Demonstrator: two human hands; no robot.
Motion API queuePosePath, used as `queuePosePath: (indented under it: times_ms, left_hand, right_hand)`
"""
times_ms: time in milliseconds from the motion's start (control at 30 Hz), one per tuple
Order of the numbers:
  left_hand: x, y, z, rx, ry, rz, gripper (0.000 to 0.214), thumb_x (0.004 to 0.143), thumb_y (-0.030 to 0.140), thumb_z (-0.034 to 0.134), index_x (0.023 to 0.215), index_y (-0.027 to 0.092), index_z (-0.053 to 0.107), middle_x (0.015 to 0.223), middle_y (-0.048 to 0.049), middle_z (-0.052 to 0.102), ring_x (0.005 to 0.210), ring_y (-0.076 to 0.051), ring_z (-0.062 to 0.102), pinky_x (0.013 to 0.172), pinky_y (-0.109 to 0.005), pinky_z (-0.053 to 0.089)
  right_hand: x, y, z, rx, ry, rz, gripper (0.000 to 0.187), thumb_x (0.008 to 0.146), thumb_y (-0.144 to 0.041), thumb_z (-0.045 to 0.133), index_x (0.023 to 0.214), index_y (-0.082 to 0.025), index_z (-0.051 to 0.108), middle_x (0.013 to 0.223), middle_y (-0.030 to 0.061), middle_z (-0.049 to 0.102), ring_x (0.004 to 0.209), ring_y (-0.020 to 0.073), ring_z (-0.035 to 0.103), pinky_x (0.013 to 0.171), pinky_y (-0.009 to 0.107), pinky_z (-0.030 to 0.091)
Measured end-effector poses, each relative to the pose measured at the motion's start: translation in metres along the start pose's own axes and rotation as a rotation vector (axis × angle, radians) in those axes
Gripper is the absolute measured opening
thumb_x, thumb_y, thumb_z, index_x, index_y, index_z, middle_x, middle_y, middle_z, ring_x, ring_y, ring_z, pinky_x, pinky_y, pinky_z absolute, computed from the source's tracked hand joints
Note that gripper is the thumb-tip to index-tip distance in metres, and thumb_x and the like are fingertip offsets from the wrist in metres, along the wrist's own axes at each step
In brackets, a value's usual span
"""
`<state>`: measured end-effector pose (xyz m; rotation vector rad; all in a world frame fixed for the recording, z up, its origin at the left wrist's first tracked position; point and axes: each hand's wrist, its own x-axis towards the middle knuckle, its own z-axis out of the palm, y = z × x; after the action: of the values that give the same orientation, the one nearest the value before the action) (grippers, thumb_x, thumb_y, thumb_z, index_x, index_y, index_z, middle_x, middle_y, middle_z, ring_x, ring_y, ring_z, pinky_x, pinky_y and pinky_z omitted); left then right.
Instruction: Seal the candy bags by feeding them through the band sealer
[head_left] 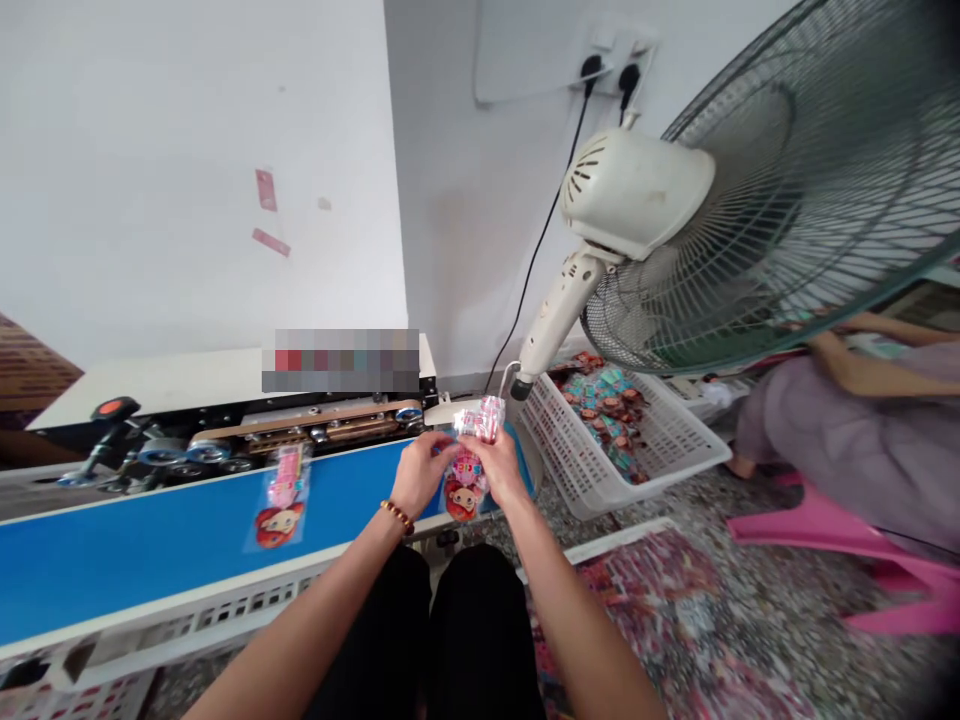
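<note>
Above the right end of the blue conveyor belt [172, 530], a clear plastic packet with a red-haired cartoon figure [463, 498] is held between my two hands. My left hand [421, 475], with a beaded bracelet at the wrist, pinches its left edge near the top. My right hand [495, 462] grips the upper right side, thumb across the front. Pink and silver wrapping sticks up from the packet's top, and some fingers are hidden behind it. Farther left, a similar packet [279, 522] lies on the belt, its top end against the sealing machine's band [300, 428].
A standing fan [637, 190] rises at the right, beside a white basket [637, 492] of packets. Below it lies a spread of pink packets [645, 590]. Another person in grey sits on a pink stool [810, 535]. Cables [536, 245] hang from the wall socket.
</note>
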<state>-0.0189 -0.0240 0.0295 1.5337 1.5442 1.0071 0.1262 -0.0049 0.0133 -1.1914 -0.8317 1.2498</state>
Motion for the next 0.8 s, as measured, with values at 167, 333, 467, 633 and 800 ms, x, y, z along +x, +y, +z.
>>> queuePosePath:
  times_ms: [167,333,467,633,800]
  left_hand:
    - [0.019,-0.011,0.018,-0.163,-0.001,-0.101,0.025,0.073,0.042,0.063,0.072,0.018,0.070,0.067,-0.0025,0.067,0.063,-0.017,0.057,0.064,-0.028,0.043]
    - [0.021,-0.020,0.017,-0.232,0.025,-0.129,0.027,0.071,0.045,0.065,0.071,0.017,0.068,0.064,-0.0010,0.063,0.059,-0.015,0.052,0.060,-0.027,0.042]
    - [0.015,-0.004,0.006,-0.188,0.161,0.100,0.025,0.081,0.043,0.064,0.075,0.019,0.069,0.073,-0.0023,0.065,0.067,-0.016,0.055,0.066,-0.027,0.045]
    - [0.003,0.019,-0.012,-0.182,0.363,0.500,0.020,0.091,0.035,0.064,0.079,0.021,0.069,0.082,-0.0035,0.067,0.079,-0.017,0.060,0.076,-0.028,0.049]
    - [0.006,0.036,-0.014,-0.175,0.419,0.536,0.020,0.096,0.035,0.060,0.086,0.020,0.070,0.084,-0.0036,0.068,0.077,-0.016,0.061,0.074,-0.027,0.049]
  right_hand:
    - [0.001,-0.001,-0.017,-0.005,-0.029,0.022,0.040,0.059,-0.042,0.086,0.088,-0.021,0.071,0.077,-0.0001,0.075,0.068,0.0203,0.066,0.068,0.030,0.052]
    - [-0.001,0.000,-0.025,0.031,-0.042,0.052,0.047,0.052,-0.037,0.090,0.092,-0.020,0.073,0.084,0.0018,0.078,0.074,0.0230,0.070,0.075,0.034,0.054]
    - [-0.002,-0.002,-0.027,0.107,-0.042,0.073,0.046,0.052,-0.035,0.091,0.092,-0.020,0.073,0.085,0.0026,0.079,0.075,0.0234,0.072,0.077,0.035,0.055]
    - [0.001,-0.006,-0.038,0.144,0.032,0.070,0.043,0.049,-0.034,0.091,0.084,-0.020,0.070,0.073,-0.0003,0.075,0.065,0.0219,0.069,0.069,0.035,0.056]
    - [0.005,-0.005,-0.044,0.170,0.117,0.056,0.043,0.048,-0.029,0.089,0.085,-0.022,0.069,0.072,-0.0032,0.073,0.062,0.0188,0.067,0.065,0.032,0.054]
